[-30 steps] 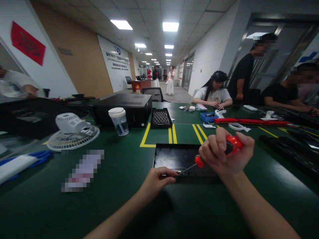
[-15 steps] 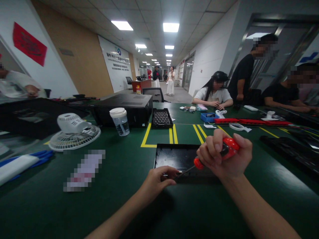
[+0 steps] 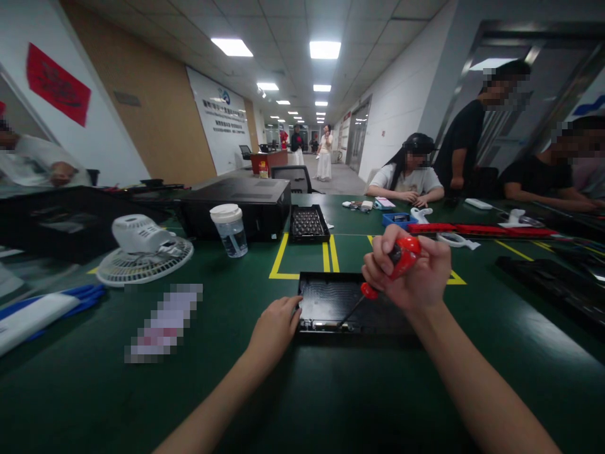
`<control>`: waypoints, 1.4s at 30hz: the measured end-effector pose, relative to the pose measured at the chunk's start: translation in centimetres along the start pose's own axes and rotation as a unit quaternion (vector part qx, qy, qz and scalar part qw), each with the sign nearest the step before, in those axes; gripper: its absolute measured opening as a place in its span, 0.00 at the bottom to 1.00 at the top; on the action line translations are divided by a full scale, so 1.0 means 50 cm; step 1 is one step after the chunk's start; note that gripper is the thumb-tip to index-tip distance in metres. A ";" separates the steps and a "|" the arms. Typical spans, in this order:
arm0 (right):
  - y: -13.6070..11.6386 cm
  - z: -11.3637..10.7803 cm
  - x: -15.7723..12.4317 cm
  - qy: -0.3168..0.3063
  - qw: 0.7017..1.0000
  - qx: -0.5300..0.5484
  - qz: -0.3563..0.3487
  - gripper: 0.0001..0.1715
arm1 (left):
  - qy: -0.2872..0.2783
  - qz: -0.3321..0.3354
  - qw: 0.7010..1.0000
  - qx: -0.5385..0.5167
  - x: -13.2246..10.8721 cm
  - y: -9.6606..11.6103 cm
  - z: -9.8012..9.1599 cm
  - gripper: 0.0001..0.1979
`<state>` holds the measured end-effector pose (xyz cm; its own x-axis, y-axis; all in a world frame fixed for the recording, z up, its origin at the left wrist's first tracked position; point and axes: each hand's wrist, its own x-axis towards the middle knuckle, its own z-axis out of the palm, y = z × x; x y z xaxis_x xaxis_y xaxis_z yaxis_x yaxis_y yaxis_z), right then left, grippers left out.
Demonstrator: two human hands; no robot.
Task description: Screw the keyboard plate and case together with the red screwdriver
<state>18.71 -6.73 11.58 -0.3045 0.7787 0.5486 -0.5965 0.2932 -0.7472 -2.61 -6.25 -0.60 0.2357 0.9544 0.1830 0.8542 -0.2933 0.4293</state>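
A shallow black plastic casing (image 3: 331, 296) with raised edges lies on the green table in front of me. My right hand (image 3: 411, 268) is wrapped round a screwdriver (image 3: 407, 252) with a red and black handle. The shaft slants down and left, and its tip meets a small light-coloured part (image 3: 326, 325) along the casing's near edge. My left hand (image 3: 278, 321) grips the casing's left end, with fingers at its upper left side and the thumb hidden.
Left on the table are a white fan (image 3: 144, 252), a lidded plastic cup (image 3: 229, 230) and blue gloves (image 3: 70, 302). Behind the casing stand a black computer case (image 3: 231, 202) and a black tray (image 3: 309, 224). A blue box (image 3: 397, 219) sits farther right. Several people are around.
My left hand has moved from the screwdriver tip to the casing's left end. My right hand has shifted left and slightly up, with the screwdriver now steeper.
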 end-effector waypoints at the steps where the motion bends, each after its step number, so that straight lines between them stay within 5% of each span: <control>1: 0.007 0.001 0.007 -0.002 1.000 -0.001 0.001 0.17 | -0.005 0.000 1.000 0.006 0.000 -0.001 0.003 0.18; 18: 0.153 0.034 0.061 -0.025 0.999 0.002 0.027 0.16 | -0.059 -0.005 0.998 0.029 0.006 -0.022 0.021 0.14; 42: 0.181 0.034 0.063 -0.019 0.999 -0.004 0.040 0.15 | -0.059 0.009 0.998 0.022 0.004 -0.029 0.022 0.14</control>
<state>11.09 -2.57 7.20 -0.3795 0.7778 0.5011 -0.5632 0.2355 -0.7921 -3.29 -5.56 -2.15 0.3015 0.9498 0.0834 0.8682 -0.3096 0.3878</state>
